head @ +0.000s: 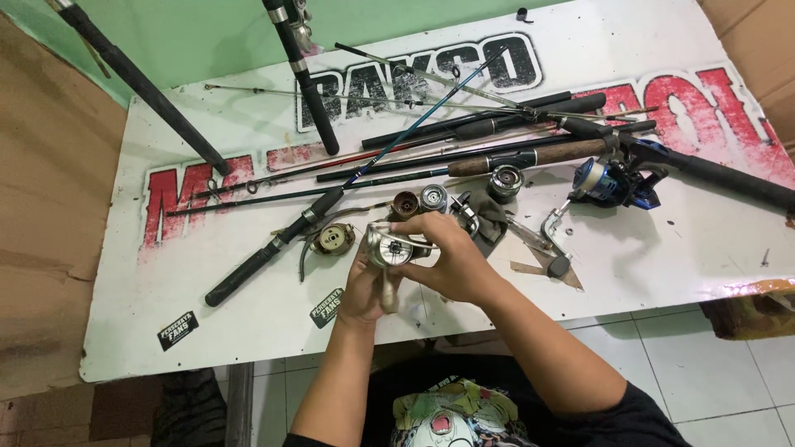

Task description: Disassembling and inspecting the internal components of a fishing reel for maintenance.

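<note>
Both hands are up off the table (207,348) with a silver spinning reel body (389,248) pinched between them, close to the chest so it sits right under the eyes. Left hand (364,290) is closed around its stem from below like a handle, right hand (443,257) comes over the top with fingers (418,225) curled onto the wire bail. Loose parts lie just beyond: a brass-coloured round piece (334,238), a rusty spool (405,204), a grey spool (433,197). Rods (464,124) are fanned further back, with a blue reel (609,182) to the right, probably shoved out of the working spot
</note>
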